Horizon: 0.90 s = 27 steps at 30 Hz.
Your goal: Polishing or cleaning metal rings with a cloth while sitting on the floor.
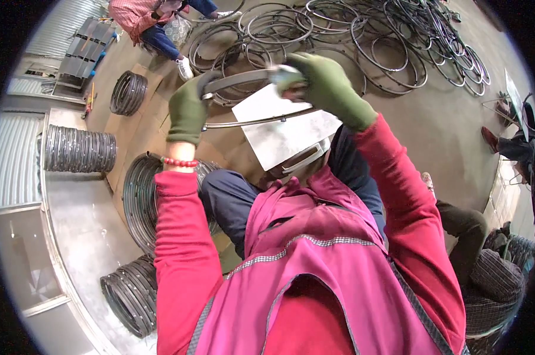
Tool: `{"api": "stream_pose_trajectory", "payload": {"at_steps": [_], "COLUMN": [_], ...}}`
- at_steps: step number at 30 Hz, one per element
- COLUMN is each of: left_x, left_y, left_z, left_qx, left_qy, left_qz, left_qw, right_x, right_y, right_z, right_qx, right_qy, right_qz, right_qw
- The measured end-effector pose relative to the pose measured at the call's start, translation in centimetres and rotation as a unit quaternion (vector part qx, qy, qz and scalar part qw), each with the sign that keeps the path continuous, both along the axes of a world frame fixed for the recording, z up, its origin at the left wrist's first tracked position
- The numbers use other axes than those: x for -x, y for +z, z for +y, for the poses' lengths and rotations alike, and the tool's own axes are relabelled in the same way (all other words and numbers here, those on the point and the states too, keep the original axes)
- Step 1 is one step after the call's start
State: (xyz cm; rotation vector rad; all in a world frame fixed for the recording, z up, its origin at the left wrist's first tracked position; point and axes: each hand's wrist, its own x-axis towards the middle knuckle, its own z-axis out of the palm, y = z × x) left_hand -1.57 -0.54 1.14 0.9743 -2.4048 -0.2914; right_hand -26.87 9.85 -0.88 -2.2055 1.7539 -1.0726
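Note:
In front of me a thin grey wheel rim is held up at an angle, its near side crossing over a white board. My left hand, in a green glove with a red bead bracelet at the wrist, is closed around the rim's left side. My right hand, also green-gloved, is at the rim's far right part with its fingers curled. Something pale and smeared by motion shows at those fingers; its kind cannot be made out. The white board lies beneath, between my knees.
Many loose rims are spread over the floor ahead. Rim stacks stand at left: one sideways, one upright coil, one near my left arm. A person in a checked shirt is at far left; other people sit at right.

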Motion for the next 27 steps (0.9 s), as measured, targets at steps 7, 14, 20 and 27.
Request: {"api": "stream_pose_trajectory", "payload": {"at_steps": [7, 14, 20, 27], "left_x": [4.5, 4.7, 2.4, -0.9], "left_y": [1.6, 0.8, 1.1, -0.8], "left_z": [2.6, 2.4, 1.8, 1.1], "left_qx": [0.063, 0.096, 0.012, -0.087], "left_qy": [-0.016, -0.049, -0.013, 0.026], "left_qz": [-0.022, -0.015, -0.005, 0.061], "left_qw": [0.998, 0.994, 1.000, 0.994], "right_x": [-4.4, -3.5, 5.0, 6.0], "right_y": [3.7, 3.7, -5.7, -12.3], "right_z": [-2.0, 0.2, 1.9, 2.4], "right_qx": [0.050, 0.023, -0.085, -0.100], "right_qy": [0.009, -0.009, 0.041, 0.103], "right_qz": [0.100, 0.046, -0.237, -0.508], "right_qw": [0.994, 0.999, 0.967, 0.849]}}
